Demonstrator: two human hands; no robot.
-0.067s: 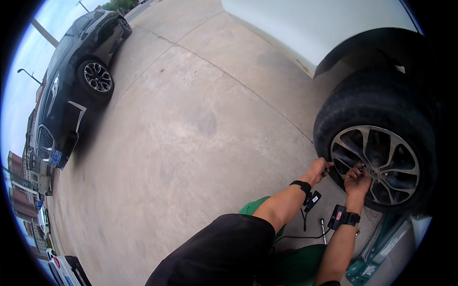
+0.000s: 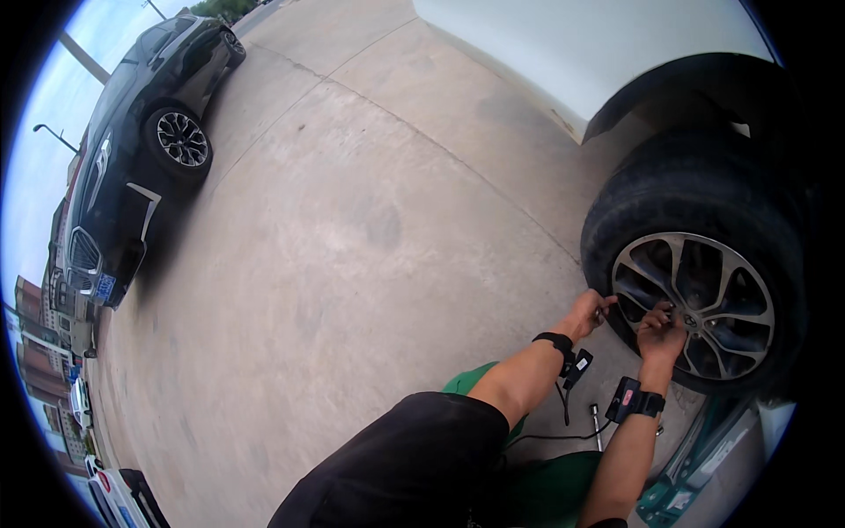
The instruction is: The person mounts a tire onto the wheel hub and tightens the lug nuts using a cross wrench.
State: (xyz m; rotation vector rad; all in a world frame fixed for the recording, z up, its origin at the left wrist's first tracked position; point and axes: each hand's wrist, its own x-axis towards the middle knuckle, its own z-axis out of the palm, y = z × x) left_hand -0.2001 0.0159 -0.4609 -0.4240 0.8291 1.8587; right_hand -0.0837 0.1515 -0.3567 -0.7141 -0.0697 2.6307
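On the right, a black tire [image 2: 620, 189] with a silver-and-dark spoked wheel rim [image 2: 678, 255] sits under the white car's arch. My right hand [image 2: 660, 336] is raised at the hub, fingers curled and pinched beside the wheel bolt area; a tiny dark piece seems to show at the fingertips, too small to name. My left hand [image 2: 588, 315] is at the tire's left edge, fingers folded with one fingertip toward the rim. Something small and dark shows in its grip, but I cannot make out what. Both wrists wear black straps, the right with a small black device [image 2: 623, 400].
A metal wrench [image 2: 596, 422] lies on the concrete below my hands. Beside it at lower right is a green floor jack [image 2: 682, 480]. The white car body [image 2: 581, 53] overhangs above. A black car [image 2: 132, 158] is parked at far left, on the concrete ground [image 2: 352, 264].
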